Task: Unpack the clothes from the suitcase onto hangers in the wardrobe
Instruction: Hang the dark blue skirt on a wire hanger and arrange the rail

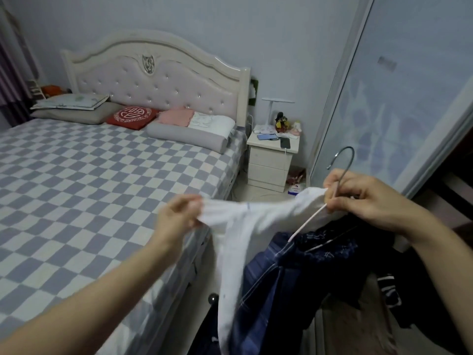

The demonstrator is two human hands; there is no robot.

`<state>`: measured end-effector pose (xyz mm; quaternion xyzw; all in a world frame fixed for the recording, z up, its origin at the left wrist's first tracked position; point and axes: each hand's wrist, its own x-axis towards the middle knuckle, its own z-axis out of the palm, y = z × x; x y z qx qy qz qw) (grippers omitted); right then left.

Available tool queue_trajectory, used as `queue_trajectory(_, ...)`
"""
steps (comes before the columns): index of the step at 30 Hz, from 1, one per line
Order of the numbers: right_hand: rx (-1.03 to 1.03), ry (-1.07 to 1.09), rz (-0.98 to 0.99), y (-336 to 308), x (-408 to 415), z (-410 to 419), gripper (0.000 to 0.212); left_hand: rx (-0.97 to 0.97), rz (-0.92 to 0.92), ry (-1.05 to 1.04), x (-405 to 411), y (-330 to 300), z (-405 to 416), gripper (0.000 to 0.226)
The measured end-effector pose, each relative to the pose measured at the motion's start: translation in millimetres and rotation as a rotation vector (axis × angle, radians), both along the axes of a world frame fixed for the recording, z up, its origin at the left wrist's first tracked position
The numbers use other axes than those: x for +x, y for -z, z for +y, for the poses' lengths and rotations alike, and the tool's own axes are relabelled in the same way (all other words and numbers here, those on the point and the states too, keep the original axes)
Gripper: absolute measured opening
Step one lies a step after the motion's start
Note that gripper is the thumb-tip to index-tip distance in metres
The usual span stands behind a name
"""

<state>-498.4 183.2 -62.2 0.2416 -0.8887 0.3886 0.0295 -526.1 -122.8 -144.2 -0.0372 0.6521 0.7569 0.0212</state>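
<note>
Head view, left hand: the left hand (179, 213) reaches forward from a bare forearm that crosses the lower left of the frame; it is blurred, with fingers and thumb pinched together on one end of the white cloth garment (238, 226).
Head view, right hand: the right hand (363, 196) comes in from the lower right, wrist bent, fingers curled and clamped on the neck of the thin grey metal wire hanger (344, 162) and on the other end of the white garment.
Hanger: its hook curves up above the right hand, and a pale straight arm of it slants down to the left below the fingers.
White garment: stretched between the two hands, with a long part hanging down toward the bottom edge, held in the air just beside the bed edge.
Dark clothes: a dark navy blue checked garment (307, 265) hangs below the right hand, behind the white one; whether it sits on the same hanger cannot be told.
Bed: a bed with a blue-and-white chequered cover (89, 175) fills the left side, with a pale tufted headboard (153, 80) and pillows.
Nightstand: a white bedside cabinet with drawers (271, 162) stands right of the bed, carrying small items and a white lamp.
Wardrobe: a pale frosted sliding wardrobe door (409, 98) rises behind the right hand.
</note>
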Motion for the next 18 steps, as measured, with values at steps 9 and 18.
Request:
queue_trajectory(9, 0.004, 0.118, 0.063, -8.6, -12.7, -5.1, 0.016, -0.358, 0.587, -0.141, 4.1, -53.5, 20.1, 0.010)
queue_trajectory(18, -0.015, 0.147, 0.133, -27.7, 2.7, -5.5, 0.010, -0.759, 0.033, 0.424, -7.0, -34.1, 73.0, 0.046)
